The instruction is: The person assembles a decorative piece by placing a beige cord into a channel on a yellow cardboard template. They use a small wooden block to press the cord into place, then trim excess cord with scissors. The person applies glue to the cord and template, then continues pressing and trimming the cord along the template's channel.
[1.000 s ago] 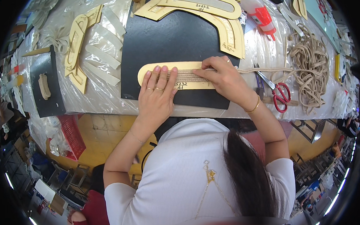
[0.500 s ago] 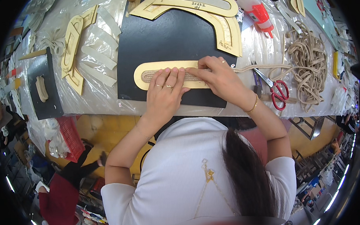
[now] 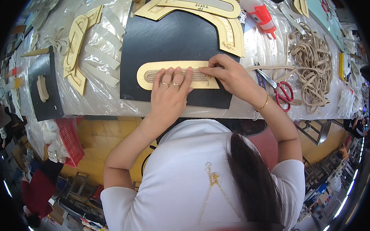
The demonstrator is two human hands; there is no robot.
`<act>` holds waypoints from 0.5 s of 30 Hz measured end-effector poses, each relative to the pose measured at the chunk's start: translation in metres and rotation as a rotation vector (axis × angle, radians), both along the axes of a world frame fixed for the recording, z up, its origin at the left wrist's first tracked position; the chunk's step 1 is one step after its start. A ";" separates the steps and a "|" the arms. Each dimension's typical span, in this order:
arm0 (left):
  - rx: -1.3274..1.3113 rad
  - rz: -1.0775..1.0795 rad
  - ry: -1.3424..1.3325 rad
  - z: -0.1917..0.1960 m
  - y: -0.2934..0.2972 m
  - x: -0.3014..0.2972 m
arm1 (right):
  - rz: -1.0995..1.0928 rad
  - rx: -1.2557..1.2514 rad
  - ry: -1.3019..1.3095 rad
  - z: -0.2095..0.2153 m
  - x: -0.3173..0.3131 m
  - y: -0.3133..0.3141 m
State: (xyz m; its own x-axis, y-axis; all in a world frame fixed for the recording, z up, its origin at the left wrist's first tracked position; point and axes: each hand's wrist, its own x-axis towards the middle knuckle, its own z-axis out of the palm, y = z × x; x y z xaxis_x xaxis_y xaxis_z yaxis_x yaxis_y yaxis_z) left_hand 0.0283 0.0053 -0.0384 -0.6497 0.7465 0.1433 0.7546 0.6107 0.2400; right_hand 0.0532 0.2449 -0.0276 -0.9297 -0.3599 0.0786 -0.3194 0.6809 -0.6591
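Note:
A pale yellow long card template (image 3: 212, 84) with a rounded left end lies on a black board (image 3: 165, 38) in front of me. Inside its opening, beige cord is laid in tight parallel rows (image 3: 152, 75). My left hand (image 3: 167, 93) rests over these rows, fingers stretched out and pressing down on them. At the right end of the rows my right hand (image 3: 233, 78) is closed, thumb and forefinger pinching the beige cord (image 3: 259, 67). From there the cord trails right to a loose, tangled pile (image 3: 313, 64). The pinched bit itself is mostly covered by my fingers.
Red-handled scissors (image 3: 284, 95) lie right of my right hand. A white bottle with a red label (image 3: 261, 15) lies farther back. More yellow templates (image 3: 227, 33) cover the board's far side. Grey strips (image 3: 102, 73) and a smaller black board (image 3: 42, 72) are at left.
My right hand has shifted slightly right and lifted off the rows, baring more of the cord's right end. My left hand stays on the rows with its fingers a little more spread.

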 end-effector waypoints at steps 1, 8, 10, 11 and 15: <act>0.000 0.000 0.009 0.001 0.001 -0.001 | -0.006 -0.004 0.006 0.000 0.001 0.001; -0.019 0.017 0.044 -0.002 0.003 0.003 | 0.062 0.306 0.150 0.012 0.005 -0.003; -0.028 0.029 0.045 -0.004 0.002 0.004 | 0.014 0.453 0.265 0.017 0.011 -0.011; -0.021 0.025 0.044 -0.004 0.001 0.004 | -0.001 0.454 0.244 0.017 0.016 -0.017; -0.022 0.031 0.039 -0.007 0.008 -0.001 | -0.162 0.473 0.199 0.019 0.031 -0.006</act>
State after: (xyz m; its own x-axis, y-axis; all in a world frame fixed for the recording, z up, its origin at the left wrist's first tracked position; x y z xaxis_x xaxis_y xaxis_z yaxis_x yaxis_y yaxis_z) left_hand 0.0271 0.0130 -0.0457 -0.6669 0.7294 0.1523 0.7437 0.6387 0.1972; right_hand 0.0841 0.2392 -0.0087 -0.9599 -0.2520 0.1229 -0.2730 0.9398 -0.2056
